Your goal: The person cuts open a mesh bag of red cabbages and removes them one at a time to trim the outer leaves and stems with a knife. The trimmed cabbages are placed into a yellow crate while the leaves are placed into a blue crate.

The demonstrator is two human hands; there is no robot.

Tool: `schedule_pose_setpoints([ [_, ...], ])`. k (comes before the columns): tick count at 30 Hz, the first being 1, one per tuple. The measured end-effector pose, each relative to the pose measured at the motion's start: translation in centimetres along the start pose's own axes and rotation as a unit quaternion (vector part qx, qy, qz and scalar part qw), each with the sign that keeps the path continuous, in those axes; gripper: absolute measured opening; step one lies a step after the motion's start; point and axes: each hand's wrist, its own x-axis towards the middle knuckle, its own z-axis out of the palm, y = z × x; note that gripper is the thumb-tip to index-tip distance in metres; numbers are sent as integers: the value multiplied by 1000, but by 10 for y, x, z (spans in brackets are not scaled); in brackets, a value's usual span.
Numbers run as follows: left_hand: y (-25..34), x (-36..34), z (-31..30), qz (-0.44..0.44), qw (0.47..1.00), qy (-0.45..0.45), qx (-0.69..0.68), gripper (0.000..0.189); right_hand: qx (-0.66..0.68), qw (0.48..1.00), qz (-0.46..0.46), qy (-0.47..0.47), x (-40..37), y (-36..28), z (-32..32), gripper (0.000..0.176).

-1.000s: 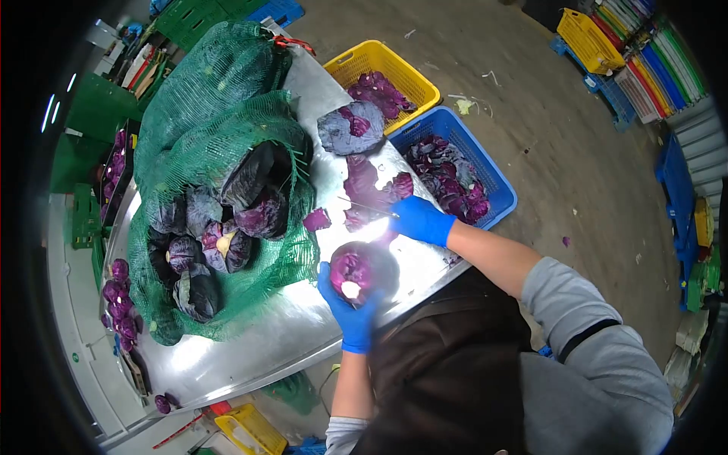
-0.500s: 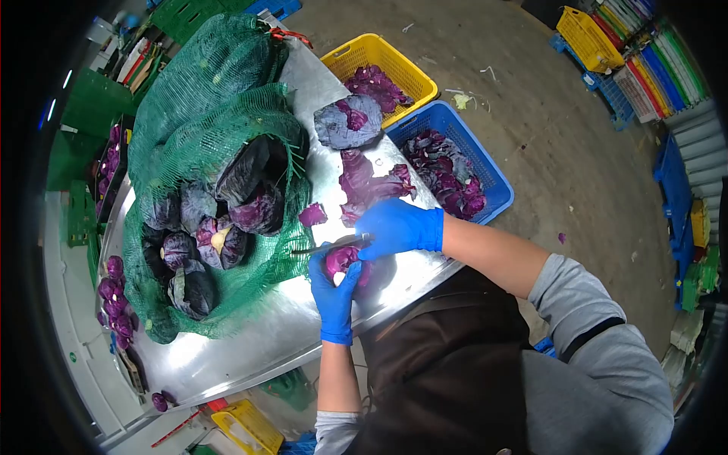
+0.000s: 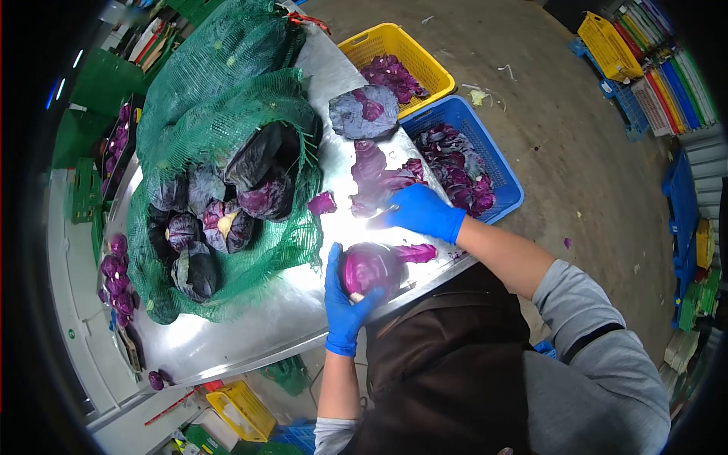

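Observation:
My left hand (image 3: 346, 305), in a blue glove, grips a peeled red cabbage (image 3: 371, 268) near the front edge of the metal table (image 3: 227, 350). A loose purple leaf (image 3: 417, 253) touches the cabbage's right side. Beyond it, my right hand (image 3: 419, 213), also gloved in blue, is beside loose outer leaves (image 3: 373, 176); its fingertips are lost in glare and I cannot make out what they hold. A smaller leaf piece (image 3: 322, 203) lies to the left. Farther back sits a cabbage in dull outer leaves (image 3: 363, 112).
A green net sack (image 3: 220, 98) of red cabbages covers the table's left part. Beyond the right edge stand a yellow crate (image 3: 440, 82) and a blue crate (image 3: 509, 171), both holding leaves. Small purple heads (image 3: 115, 280) line the far left edge.
My right hand has moved away from the cabbage, up and to the right. The knife seen earlier at the cabbage no longer shows clearly. More of the cabbage is visible, and the view has shifted.

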Motion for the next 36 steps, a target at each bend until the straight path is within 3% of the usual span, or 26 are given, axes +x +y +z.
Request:
schedule_pose_setpoints([
  [2,4,-9,-1,-9,1000,2,-12,97,-166,971,163,-51,-9,19,-16,35],
  [3,-5,-16,-5,-3,1000,21,1,96,-217,960,172,-49,-18,36,-16,37],
  [6,-17,-22,-12,-12,999,43,15,92,-189,971,139,-41,-26,8,-24,46],
  [7,-16,-19,-9,-36,998,57,-4,90,-142,985,84,-53,-25,-4,-16,56],
  [8,-14,-16,-8,-58,996,70,-22,89,-30,999,7,-16,-25,-24,-6,54],
  [9,-20,-13,-8,-43,996,74,10,85,16,997,-19,-73,-31,-16,18,50],
  [10,-21,-10,-8,-43,996,76,11,85,217,974,-64,-27,-27,-23,37,42],
  [12,-22,-4,-2,-79,991,87,-59,82,-21,992,-111,-48,-21,-31,37,34],
  [16,-15,3,-4,-61,995,62,-38,76,-38,987,-106,-111,-2,-25,25,25],
  [18,-10,6,-7,-93,989,61,-95,83,-173,967,-97,-160,10,-13,26,21],
  [19,-12,6,-12,-81,992,51,-81,88,-138,982,-93,-89,11,-9,27,18],
  [20,-15,4,-18,-72,994,41,-65,92,-140,981,-97,-90,10,-4,25,18],
  [22,-24,0,-27,-54,995,36,-71,103,26,984,165,-66,10,-4,13,20],
  [24,-24,-7,-30,-49,988,49,-135,104,-120,970,200,-77,0,10,2,27],
  [26,-30,-8,-36,-29,984,84,-153,97,-175,960,197,-91,-1,-18,-13,33],
  [27,-32,-8,-41,-71,974,105,-189,93,-227,948,200,-103,-4,-30,-15,39],
  [29,-27,-3,-46,-125,960,144,-205,83,-101,995,-27,1,-7,-48,12,41],
  [30,-21,2,-49,-130,960,138,-204,79,-32,996,-31,-76,-7,-65,24,43],
  [32,-24,7,-56,-144,959,140,-201,71,-70,971,-205,-98,-2,-90,48,38],
  [34,-28,6,-63,-180,939,140,-259,65,137,975,-108,-137,5,-111,47,37],
  [36,-32,6,-64,-215,913,139,-317,59,119,977,-114,-138,7,-106,51,36],
])
